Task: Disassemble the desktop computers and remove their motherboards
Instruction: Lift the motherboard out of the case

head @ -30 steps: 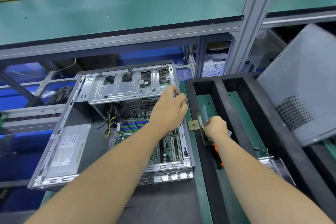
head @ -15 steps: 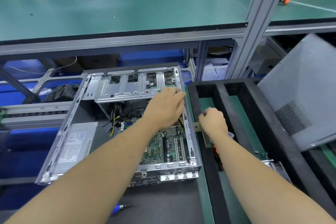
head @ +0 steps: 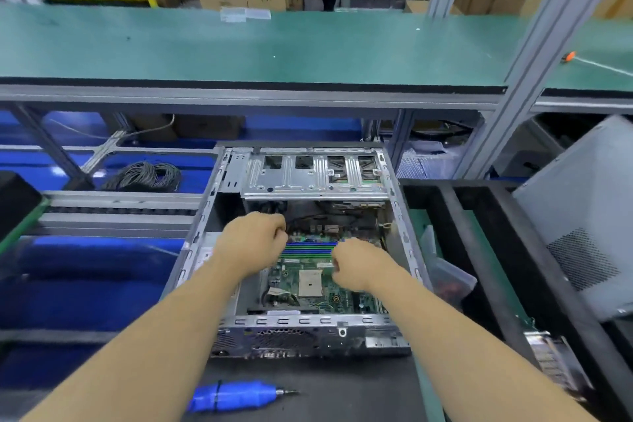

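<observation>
An open desktop case (head: 400, 216) lies on the bench with its green motherboard (head: 310, 283) showing inside. Blue and green memory slots (head: 310, 248) run across the board. My left hand (head: 253, 243) has curled fingers at the left end of the slots. At the right end sits my right hand (head: 359, 265), with fingers and thumb curled too. Both seem to pinch a memory module by its ends; the fingertips hide the contact. A silver drive cage (head: 315, 176) spans the far part of the case.
A blue electric screwdriver (head: 236, 396) lies on the black mat in front of the case. To the right stand a black foam tray (head: 479, 209), a plastic bag (head: 445, 271) and a leaning grey side panel (head: 582, 216). A cable coil (head: 144, 176) lies at the back left.
My left hand has left the drive cage edge and my right hand has left the foam tray. Both now sit inside the case at the memory slots.
</observation>
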Available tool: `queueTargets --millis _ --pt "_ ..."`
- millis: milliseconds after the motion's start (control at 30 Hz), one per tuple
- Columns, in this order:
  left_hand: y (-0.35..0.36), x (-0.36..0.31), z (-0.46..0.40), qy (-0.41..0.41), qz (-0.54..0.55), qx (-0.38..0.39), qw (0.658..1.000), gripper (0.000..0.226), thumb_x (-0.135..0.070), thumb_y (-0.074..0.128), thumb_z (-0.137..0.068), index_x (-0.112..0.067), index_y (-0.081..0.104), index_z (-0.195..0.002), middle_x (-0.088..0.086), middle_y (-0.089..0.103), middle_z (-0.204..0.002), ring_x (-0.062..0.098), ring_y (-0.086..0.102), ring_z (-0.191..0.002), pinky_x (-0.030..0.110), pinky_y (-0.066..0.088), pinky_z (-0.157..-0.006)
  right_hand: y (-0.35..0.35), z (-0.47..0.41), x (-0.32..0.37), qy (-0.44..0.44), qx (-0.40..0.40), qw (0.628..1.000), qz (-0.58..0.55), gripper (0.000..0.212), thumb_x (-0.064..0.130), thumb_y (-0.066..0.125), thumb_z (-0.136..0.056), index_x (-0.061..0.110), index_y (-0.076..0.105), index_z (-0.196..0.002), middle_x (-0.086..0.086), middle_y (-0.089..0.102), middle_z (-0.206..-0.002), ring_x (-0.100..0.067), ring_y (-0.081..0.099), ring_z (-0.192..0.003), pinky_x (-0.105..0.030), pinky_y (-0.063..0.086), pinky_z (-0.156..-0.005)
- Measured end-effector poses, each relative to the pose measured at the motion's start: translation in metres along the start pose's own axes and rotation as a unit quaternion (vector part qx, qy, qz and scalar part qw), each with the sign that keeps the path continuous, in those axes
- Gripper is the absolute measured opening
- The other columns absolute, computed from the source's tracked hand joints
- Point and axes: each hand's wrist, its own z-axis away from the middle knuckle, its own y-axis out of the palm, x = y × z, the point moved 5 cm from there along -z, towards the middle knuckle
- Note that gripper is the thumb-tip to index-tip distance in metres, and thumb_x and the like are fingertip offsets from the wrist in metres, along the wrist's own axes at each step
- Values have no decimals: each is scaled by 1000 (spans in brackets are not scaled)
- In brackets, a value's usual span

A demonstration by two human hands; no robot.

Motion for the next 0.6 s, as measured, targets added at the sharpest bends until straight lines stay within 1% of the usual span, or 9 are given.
queueTargets --millis 67,133,267,333,367,400,467,533,600 --pt "1 1 -3 -5 35 -4 999 19 -31 45 -91 -25 62 -85 -7 64 -79 15 59 -73 31 51 -63 19 -2 -18 58 29 998 1 22 15 57 -93 9 52 -73 -7 54 -74 -21 56 -64 -34 54 -66" --pt "3 -1 -7 5 28 15 999 20 -32 43 -92 -26 61 -84 -8 62 -75 13 57 -69 29 48 -59 29 -1 -30 104 68 992 7 28 11 54 -92 12 44 -66 -4 48 -67 -17 47 -57 -29 47 -57" --pt "8 0 -10 5 29 23 999 20 -30 42 -90 -25 56 -77 -8 58 -69 12 53 -62 26 38 -53 45 1 -42 180 148 970 64 24 8 50 -92 9 49 -69 -4 48 -71 -19 47 -60 -31 47 -64" --pt "8 1 -9 -1 38 15 999 19 -29 42 -90 -25 55 -76 -8 57 -69 11 52 -62 25 35 -52 52 1 -46 194 184 961 74 17 12 51 -95 6 56 -80 -3 47 -74 -19 48 -64 -31 46 -70" --pt "7 1 -9 -1 40 11 999 19 -29 42 -90 -25 55 -77 -8 57 -70 10 51 -62 25 34 -52 54 1 -48 196 198 958 71 14 15 51 -96 6 61 -92 -4 48 -77 -21 50 -70 -31 45 -73" --pt "7 1 -9 2 41 7 999 18 -29 42 -90 -26 55 -77 -8 57 -71 10 51 -63 26 34 -52 56 1 -49 197 206 957 55 19 16 52 -98 6 64 -108 -6 53 -84 -23 52 -79 -31 45 -77" --pt "7 0 -9 6 44 3 999 18 -29 43 -89 -27 54 -76 -9 57 -71 10 52 -64 26 34 -53 58 2 -49 198 232 952 37 32 15 50 -100 5 61 -128 -12 61 -117 -26 57 -99 -33 50 -89" --pt "6 0 -8 5 47 2 999 18 -29 43 -89 -27 55 -76 -9 58 -71 12 54 -66 26 35 -53 56 2 -49 215 224 950 15 37 15 51 -101 5 56 -136 -15 55 -138 -27 57 -117 -32 47 -97" --pt "6 0 -8 5 49 1 999 18 -29 43 -88 -26 54 -75 -9 58 -70 12 54 -66 26 35 -53 56 2 -50 234 207 950 -16 38 15 53 -100 5 53 -137 -16 54 -140 -24 56 -114 -30 45 -90"
